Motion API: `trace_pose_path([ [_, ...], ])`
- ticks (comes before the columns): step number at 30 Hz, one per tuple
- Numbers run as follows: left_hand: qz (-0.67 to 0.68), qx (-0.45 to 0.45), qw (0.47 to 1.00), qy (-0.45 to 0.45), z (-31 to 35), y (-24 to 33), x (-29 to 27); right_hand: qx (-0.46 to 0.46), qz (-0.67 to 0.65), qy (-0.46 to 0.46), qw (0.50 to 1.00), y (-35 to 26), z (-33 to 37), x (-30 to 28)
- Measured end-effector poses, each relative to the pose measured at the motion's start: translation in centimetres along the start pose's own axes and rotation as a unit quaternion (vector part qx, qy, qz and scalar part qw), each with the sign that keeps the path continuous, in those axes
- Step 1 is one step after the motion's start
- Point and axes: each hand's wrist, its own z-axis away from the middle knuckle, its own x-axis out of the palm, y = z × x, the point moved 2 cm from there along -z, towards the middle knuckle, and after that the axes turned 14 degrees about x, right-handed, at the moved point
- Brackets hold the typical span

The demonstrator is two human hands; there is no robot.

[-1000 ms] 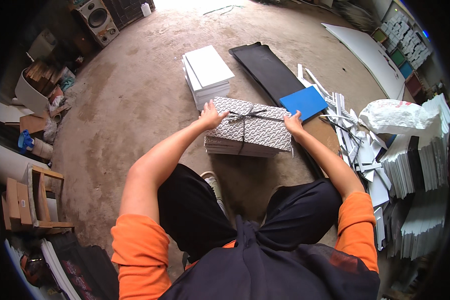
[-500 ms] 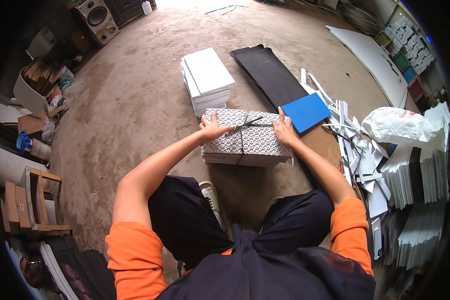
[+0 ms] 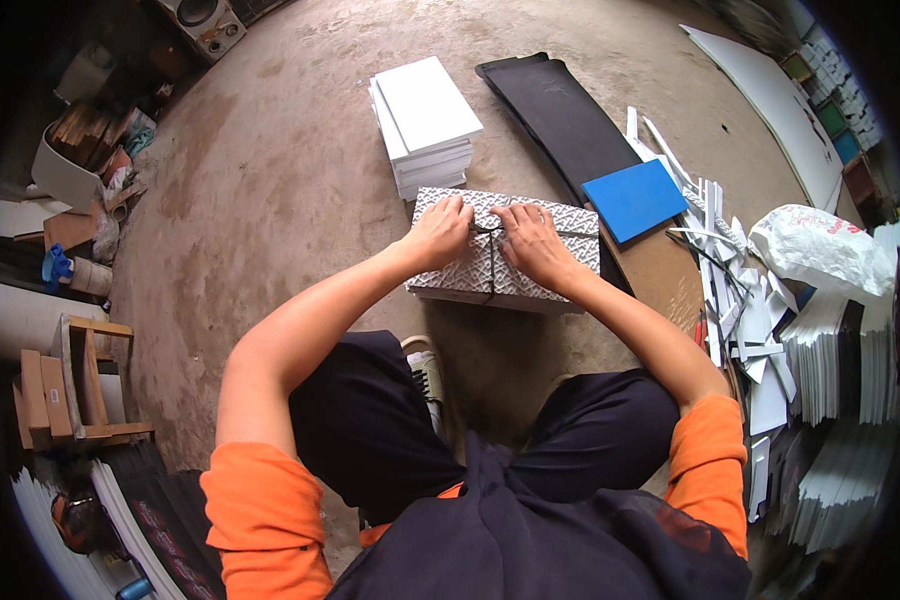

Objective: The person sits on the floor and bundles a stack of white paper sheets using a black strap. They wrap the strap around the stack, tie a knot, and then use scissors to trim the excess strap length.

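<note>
A bundle of sheets (image 3: 450,276) with a white textured top lies on the floor in front of my knees. Black strap (image 3: 489,268) runs round it both ways and crosses on its top. At the crossing, my left hand (image 3: 442,234) has its fingers curled in a pinch on the strap's left side. Close beside it, my right hand (image 3: 536,244) pinches at the strap from the right. The strap ends are mostly hidden by my fingers. Just beyond the bundle stands a stack of white boards (image 3: 428,105).
A blue board (image 3: 635,200) rests across long black sheets (image 3: 570,120) at the right. Beside them lie white offcuts (image 3: 760,330), a white plastic bag (image 3: 820,248) and stacked panels (image 3: 820,370). A wooden frame (image 3: 92,375) stands at the left.
Both hands have moved inward from the bundle's two sides to the strap crossing, and their fingers have closed there. The view has shifted slightly.
</note>
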Motion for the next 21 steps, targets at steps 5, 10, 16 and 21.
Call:
trace_pose_path([
  [5, 0.181, -0.079, 0.979, -0.043, -0.2, -1.1, 0.0, 0.013, 0.019, -0.011, 1.0, 0.2, -0.8, -1.0],
  [10, 0.556, -0.194, 0.806, 0.057, -0.4, -0.9, 0.8, 0.026, 0.081, -0.046, 0.995, 0.7, -1.9, 0.1],
  [16, 0.652, -0.266, 0.688, 0.178, -1.6, 0.2, -0.3, 0.002, -0.044, -0.115, 0.992, 1.5, -3.9, -0.6],
  [21, 0.653, -0.25, 0.708, 0.096, -2.3, -0.7, -0.8, 0.05, -0.157, -0.184, 0.969, 2.9, -5.4, -2.0],
])
